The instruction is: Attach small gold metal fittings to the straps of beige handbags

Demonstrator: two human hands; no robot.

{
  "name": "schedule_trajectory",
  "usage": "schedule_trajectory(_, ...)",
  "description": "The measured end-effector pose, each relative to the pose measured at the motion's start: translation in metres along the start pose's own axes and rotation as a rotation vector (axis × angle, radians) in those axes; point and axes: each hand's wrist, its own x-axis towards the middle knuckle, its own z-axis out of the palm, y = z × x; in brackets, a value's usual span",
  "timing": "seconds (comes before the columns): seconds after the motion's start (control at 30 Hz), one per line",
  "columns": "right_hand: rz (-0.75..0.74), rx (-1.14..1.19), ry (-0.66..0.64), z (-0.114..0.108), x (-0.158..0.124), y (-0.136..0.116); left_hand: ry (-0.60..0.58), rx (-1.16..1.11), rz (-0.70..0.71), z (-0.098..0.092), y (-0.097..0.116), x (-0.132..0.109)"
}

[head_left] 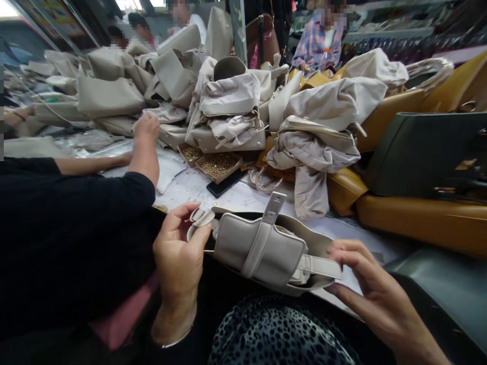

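A light grey handbag (262, 248) lies across my lap at the table's near edge, its opening facing up. A flap with a narrow strap (258, 243) spans the middle, the strap's end sticking up. My left hand (182, 248) pinches a small strap loop (201, 218) at the bag's left end between thumb and fingers. At the right end, my right hand (365, 279) holds the bag's edge beside a short strap tab (321, 266), fingers on top and thumb below.
Beyond the bag are a black phone (227, 183) and a box of small brass-coloured pieces (218, 166). Piled grey bags (110, 96) fill the back; mustard bags (422, 218) and a dark green bag (437, 152) are at right. A person's arm (146, 152) reaches in from the left.
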Motion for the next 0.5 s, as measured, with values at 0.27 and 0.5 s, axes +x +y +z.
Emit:
schedule_trajectory(0.27, -0.248, -0.188, 0.140, 0.009, -0.016, -0.010, -0.122, -0.037, -0.028, -0.021, -0.035, -0.014)
schedule_trajectory(0.5, -0.478, -0.344, -0.067, 0.014, -0.031, -0.010, -0.035, -0.073, -0.021, -0.040, -0.052, -0.032)
